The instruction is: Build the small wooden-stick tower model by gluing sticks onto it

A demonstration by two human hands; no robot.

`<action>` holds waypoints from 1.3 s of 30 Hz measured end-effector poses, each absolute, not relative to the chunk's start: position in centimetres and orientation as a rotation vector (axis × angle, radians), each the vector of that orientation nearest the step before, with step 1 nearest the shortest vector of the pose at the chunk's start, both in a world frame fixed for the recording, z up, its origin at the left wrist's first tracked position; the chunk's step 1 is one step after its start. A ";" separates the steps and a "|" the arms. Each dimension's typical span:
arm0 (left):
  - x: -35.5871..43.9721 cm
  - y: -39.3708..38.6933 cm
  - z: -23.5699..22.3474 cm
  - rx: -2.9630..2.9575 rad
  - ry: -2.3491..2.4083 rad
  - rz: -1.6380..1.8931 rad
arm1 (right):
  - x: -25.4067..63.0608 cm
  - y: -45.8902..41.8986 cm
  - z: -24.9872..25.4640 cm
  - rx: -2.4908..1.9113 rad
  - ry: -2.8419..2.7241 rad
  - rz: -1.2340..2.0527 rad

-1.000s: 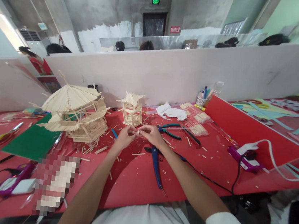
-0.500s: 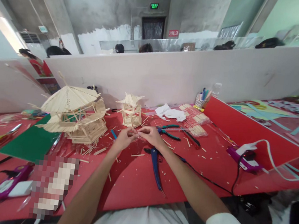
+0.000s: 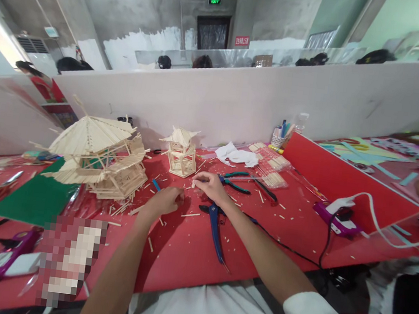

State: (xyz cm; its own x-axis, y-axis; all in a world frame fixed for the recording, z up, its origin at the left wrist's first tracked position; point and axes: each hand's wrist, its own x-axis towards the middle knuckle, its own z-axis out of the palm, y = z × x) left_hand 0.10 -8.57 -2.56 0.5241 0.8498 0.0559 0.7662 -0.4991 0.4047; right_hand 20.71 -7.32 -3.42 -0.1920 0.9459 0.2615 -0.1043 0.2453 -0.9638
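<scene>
My right hand [image 3: 210, 185] is above the red table with thumb and fingertips pinched around a short, pale piece of wooden stick. To its left, my left hand [image 3: 168, 200] is lower and apart from it, fingers curled together; whatever they may hold is hidden. Just behind the hands stands a small stick-built pavilion [image 3: 182, 156]. A larger stick pavilion [image 3: 98, 158] with a wide sloping roof is farther left. Below my right hand lies a blue-handled tool [image 3: 216, 234] with a dark head. Green-handled pliers [image 3: 238, 186] lie beyond the right wrist.
Stick offcuts litter the red table [image 3: 177, 260]. A white crumpled tissue [image 3: 236, 155], bagged sticks [image 3: 271, 167] and a pen holder [image 3: 279, 137] stand toward the white partition [image 3: 240, 94]. A red board [image 3: 344, 178] and cabled purple power strips [image 3: 339, 221] flank the workspace; another person sits right.
My hands were together at the small piece. The left hand has since moved away, down and left, its fingers curling; the right has stayed nearly in place. The view has shifted slightly.
</scene>
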 end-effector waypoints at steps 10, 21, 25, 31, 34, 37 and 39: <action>1.7 -10.2 -1.2 2.551 0.977 0.021 | 20.8 -7.3 -3.1 -0.829 -1.381 1.195; 2.4 -10.7 -0.6 2.586 0.985 -0.094 | 21.0 -7.0 -3.0 -0.827 -1.394 1.134; 2.4 -10.9 -0.6 2.538 0.934 -0.115 | 21.2 -7.1 -2.9 -0.808 -1.420 1.123; 1.7 -11.2 0.4 2.321 0.849 0.339 | 21.2 -7.1 -2.7 -0.802 -1.382 1.132; 1.7 -10.8 0.7 2.166 0.869 0.566 | 21.2 -7.1 -2.5 -0.800 -1.389 1.112; 2.0 -9.7 0.1 1.979 0.930 0.853 | 21.1 -7.1 -2.6 -0.788 -1.376 1.128; 2.2 -8.9 -0.7 1.833 0.965 0.991 | 21.0 -7.1 -2.7 -0.785 -1.363 1.149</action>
